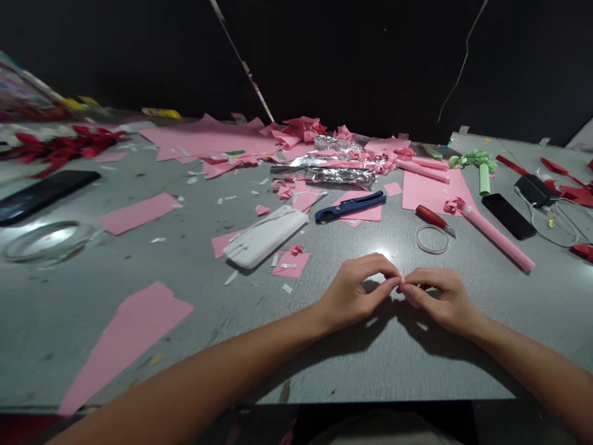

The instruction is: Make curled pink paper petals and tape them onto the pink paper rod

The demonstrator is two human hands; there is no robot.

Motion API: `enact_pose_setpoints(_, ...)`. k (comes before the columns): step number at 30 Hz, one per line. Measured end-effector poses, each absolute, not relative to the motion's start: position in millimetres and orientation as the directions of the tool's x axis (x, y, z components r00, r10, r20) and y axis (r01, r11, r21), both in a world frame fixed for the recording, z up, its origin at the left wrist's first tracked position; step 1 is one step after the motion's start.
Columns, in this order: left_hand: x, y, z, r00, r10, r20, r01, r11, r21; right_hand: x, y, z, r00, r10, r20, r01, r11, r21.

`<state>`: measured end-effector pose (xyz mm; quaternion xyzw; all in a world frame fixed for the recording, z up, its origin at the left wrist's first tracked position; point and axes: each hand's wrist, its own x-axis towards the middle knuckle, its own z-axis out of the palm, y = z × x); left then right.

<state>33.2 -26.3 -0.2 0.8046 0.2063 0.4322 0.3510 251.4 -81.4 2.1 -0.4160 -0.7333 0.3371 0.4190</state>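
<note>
Just above the grey table, my left hand and my right hand meet fingertip to fingertip. Pinched between them is a small piece of pink paper, mostly covered by the fingers, so its exact shape is hidden. Both hands are closed on it with thumb and forefinger. Beyond the right hand lie a wire ring and a red-handled tool with a metal tip. To the left of my left hand sits a pink paper square with a small crumpled pink curl on it.
A white rectangular device, blue cutter and foil pieces lie farther back. At right are a pink paper tube, a green one and a dark phone. Left are cut pink paper, another phone and a tape roll.
</note>
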Motion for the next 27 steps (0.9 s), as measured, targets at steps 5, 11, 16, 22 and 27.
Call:
enact_pose_setpoints(5,32,-25,-5,0.571,0.562,0.598,0.049,-0.751,0.658,252,-80,1,-0.346,0.901,0.264,0.315,0.376,-0.871)
enact_pose_setpoints(11,30,-24,-8,0.573,0.479,0.665,0.129,-0.854,0.503,254,-77,-6,-0.347,0.926,0.149,0.175,0.22,-0.96)
enact_pose_setpoints(16,29,-20,-11,0.57,0.398,0.718,0.18,-0.914,0.364,254,-75,-6,-0.35,0.936,0.046,0.104,0.088,-0.991)
enact_pose_setpoints(22,29,-23,-11,0.609,0.304,0.733,0.243,-0.951,0.193,250,-75,-6,-0.316,0.948,0.03,0.142,0.079,-0.987)
enact_pose_setpoints(27,28,-21,-12,0.614,0.331,0.716,0.227,-0.944,0.241,249,-75,-7,-0.307,0.952,-0.006,0.138,0.038,-0.99)
